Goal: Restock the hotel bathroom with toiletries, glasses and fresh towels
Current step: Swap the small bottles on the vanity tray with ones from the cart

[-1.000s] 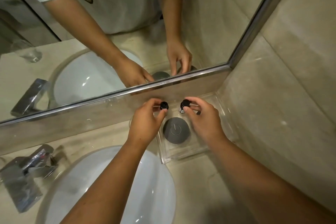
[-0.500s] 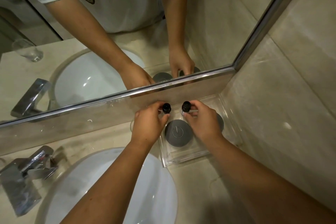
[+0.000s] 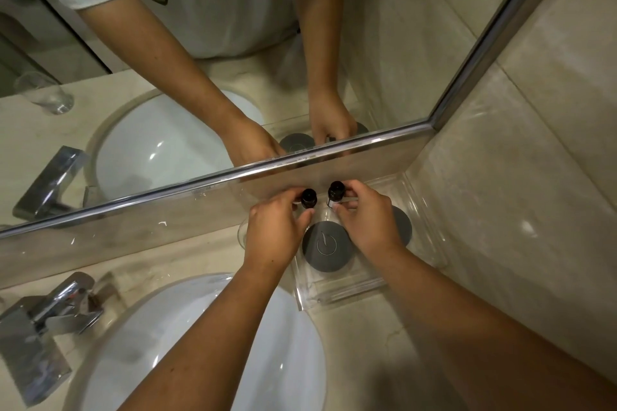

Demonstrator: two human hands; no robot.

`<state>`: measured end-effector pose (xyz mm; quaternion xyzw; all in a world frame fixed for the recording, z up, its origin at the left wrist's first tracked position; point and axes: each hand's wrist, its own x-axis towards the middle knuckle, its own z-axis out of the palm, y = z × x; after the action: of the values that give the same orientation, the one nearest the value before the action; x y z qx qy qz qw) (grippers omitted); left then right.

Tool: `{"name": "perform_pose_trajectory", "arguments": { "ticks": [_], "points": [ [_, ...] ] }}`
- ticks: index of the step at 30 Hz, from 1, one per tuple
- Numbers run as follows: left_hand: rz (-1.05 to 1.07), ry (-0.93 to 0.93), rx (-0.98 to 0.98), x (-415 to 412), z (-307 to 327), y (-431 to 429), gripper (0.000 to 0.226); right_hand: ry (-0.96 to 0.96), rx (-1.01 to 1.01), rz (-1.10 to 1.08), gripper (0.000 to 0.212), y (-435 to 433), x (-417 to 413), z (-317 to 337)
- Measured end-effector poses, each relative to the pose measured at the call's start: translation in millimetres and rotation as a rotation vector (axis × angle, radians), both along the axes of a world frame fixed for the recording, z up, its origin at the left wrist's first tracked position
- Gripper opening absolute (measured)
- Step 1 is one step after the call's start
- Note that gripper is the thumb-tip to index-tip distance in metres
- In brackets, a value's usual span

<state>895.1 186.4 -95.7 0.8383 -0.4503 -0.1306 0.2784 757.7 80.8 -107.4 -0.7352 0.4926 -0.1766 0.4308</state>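
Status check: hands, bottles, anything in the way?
Left hand pinches left bottle; right hand pinches right bottle. Both at back of tray. Grey disc just in front.

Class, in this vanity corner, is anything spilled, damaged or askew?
Nothing stands out: left hand and right hand hold the left small black-capped bottle and right small black-capped bottle upright in the clear plastic tray; nothing spilled.

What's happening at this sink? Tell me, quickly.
A person is restocking toiletries. The left hand pinches a small black-capped bottle and the right hand pinches a second bottle. Both bottles stand upright, side by side, at the back of the clear tray in the counter corner, just below the mirror. A round gray lid lies in front of them. Neither bottle is released yet.
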Motion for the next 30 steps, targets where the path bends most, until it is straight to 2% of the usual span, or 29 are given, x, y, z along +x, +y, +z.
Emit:
{"name": "perform_pose_trajectory", "arguments": {
  "ticks": [7, 10, 13, 18, 21, 27, 30],
  "points": [
    [0.005, -0.015, -0.017, -4, 2, 8, 0.045, 0.004, -0.02, -0.019, 0.041, 4, -4, 6],
    [0.026, -0.008, -0.052, -7, 9, 18, 0.052, 0.065, -0.032, -0.036, 0.046, 7, -15, 12],
    [0.043, 0.016, -0.054, -12, 21, 35, 0.055, 0.077, -0.065, -0.041, 0.043, 16, -31, 23],
    [0.016, 0.025, -0.081, -32, 43, 75, 0.044, 0.101, -0.118, -0.03, 0.035, 45, -64, 42],
    [-0.054, -0.009, -0.092, -53, 57, 102, 0.043, 0.169, -0.189, 0.043, 0.036, 74, -90, 57],
    [-0.181, -0.069, -0.008, -103, 66, 162, 0.057, 0.449, -0.277, 0.193, 0.059, 147, -142, 80],
    [-0.246, -0.115, 0.057, -129, 69, 192, 0.062, 0.544, -0.286, 0.191, 0.066, 186, -168, 83]
  ]
}}
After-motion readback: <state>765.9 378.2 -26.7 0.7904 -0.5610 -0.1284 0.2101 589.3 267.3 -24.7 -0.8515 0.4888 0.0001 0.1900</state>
